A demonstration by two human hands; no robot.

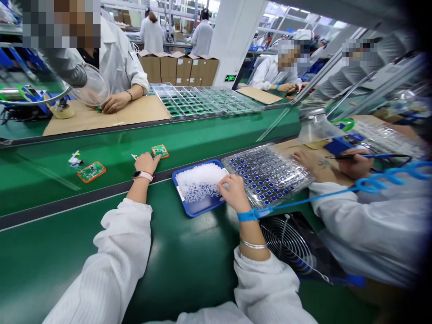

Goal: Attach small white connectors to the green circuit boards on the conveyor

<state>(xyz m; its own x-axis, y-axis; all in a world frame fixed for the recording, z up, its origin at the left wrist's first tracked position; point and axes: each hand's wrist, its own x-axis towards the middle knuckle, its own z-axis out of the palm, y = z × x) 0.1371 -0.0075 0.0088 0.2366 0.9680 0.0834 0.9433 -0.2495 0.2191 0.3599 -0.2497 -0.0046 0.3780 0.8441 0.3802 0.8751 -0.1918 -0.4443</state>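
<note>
My left hand (pixel 147 164) reaches onto the green conveyor belt, fingers bent, its thumb side at the lower edge of an orange-rimmed green circuit board (pixel 159 151). A small white connector piece with a yellow tip (pixel 134 156) shows just left of that hand. Over the right rim of a blue tray (pixel 190 209), my right hand (pixel 232 191) is closed in a pinch; what its fingertips hold is too small to make out. Many tiny white plastic pieces (pixel 199 177) fill much of the tray. Another orange-rimmed circuit board (pixel 92 172) lies farther left on the belt beside a white part (pixel 76 159).
A clear blister tray with blue-and-black parts (pixel 266 175) lies right of the blue tray. Nearer me is a black fan (pixel 286 243). A blue coiled cord (pixel 313 196) runs from my right wrist. Co-workers sit right and across the belt; gridded trays (pixel 202 100) stand opposite.
</note>
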